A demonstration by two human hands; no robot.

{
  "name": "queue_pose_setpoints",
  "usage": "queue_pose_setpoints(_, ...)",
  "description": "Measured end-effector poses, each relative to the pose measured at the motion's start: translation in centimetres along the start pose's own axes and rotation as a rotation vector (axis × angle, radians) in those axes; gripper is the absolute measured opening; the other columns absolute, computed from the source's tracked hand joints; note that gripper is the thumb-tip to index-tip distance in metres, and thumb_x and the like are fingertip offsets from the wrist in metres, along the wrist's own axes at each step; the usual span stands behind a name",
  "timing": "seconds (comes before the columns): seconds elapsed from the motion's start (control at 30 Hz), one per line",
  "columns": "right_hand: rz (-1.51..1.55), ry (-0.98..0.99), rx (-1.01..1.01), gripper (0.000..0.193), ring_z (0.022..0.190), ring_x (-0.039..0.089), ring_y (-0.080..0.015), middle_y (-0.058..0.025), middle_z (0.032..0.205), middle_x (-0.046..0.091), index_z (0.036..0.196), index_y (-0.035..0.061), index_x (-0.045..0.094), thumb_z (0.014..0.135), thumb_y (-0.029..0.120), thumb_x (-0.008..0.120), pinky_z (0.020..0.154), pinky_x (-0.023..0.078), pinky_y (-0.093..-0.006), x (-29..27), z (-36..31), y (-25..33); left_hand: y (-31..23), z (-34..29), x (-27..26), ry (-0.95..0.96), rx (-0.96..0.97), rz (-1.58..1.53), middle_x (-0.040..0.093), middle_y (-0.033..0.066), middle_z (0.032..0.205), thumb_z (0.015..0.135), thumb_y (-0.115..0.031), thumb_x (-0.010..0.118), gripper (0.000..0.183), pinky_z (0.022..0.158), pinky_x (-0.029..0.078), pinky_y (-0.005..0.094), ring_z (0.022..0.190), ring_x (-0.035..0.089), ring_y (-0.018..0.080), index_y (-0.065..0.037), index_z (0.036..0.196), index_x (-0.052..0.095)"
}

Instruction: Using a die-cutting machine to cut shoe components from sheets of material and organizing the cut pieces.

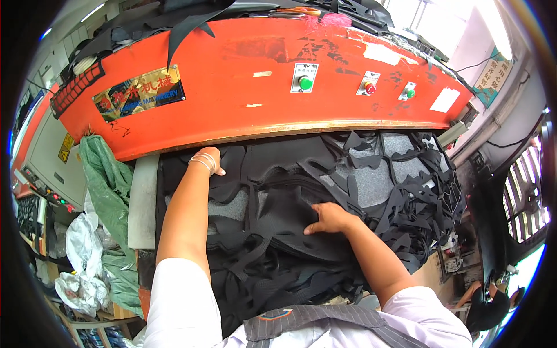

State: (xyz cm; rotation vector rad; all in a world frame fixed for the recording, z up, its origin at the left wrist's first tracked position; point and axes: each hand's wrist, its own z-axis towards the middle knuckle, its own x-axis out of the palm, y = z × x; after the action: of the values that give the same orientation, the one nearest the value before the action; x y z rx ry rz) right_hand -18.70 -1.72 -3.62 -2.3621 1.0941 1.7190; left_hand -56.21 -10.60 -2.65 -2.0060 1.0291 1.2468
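A layer of black fabric sheet [284, 153] with cut-out gaps is spread over a grey felt-like bed below a red machine. My left hand [209, 161], a pale band around its wrist, is at the sheet's far left part, close under the machine's lower edge. Its thumb shows, but the other fingers are mostly hidden. Nearer the middle, my right hand [329, 219] rests on a black fabric piece [284, 214], thumb and fingers apart. Loose black offcuts [272, 278] lie heaped along the near side.
Across the far side runs the red machine beam [232, 75], with a green button [304, 83] and a red button [369, 87]. Tangled black strips [418, 214] hang at the right. Green sheeting [104, 168] and clear plastic bags [84, 249] crowd the left. A fan [525, 191] stands far right.
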Motion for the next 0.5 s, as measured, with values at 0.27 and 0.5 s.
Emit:
queue_pose_setpoints(0.27,0.547,-0.264,0.248,0.057,0.083,0.064,-0.0176,-0.0107,0.094,0.070,0.109,-0.0063,0.063,0.063,0.023,0.082,0.079,0.050,-0.0334,-4.7,-13.6,-2.2,3.2,-2.7,3.9,-0.113,0.061,0.000,0.061,0.0202,0.114,0.067,-0.040,0.081,0.058,0.095,0.045,0.0411,0.110,0.057,0.0358,-0.001,0.106,0.065)
queue_pose_setpoints(0.5,1.093,-1.581,-0.172,0.032,0.091,0.065,-0.0208,-0.0103,0.102,0.065,0.110,-0.0030,0.060,0.087,0.020,0.065,0.081,0.053,-0.0351,-16.2,-27.2,-12.2,0.7,-2.0,4.3,-0.158,0.001,-0.249,0.060,0.0188,0.120,0.071,-0.032,0.081,0.056,0.096,0.046,0.0415,0.114,0.056,0.0348,-0.001,0.114,0.062)
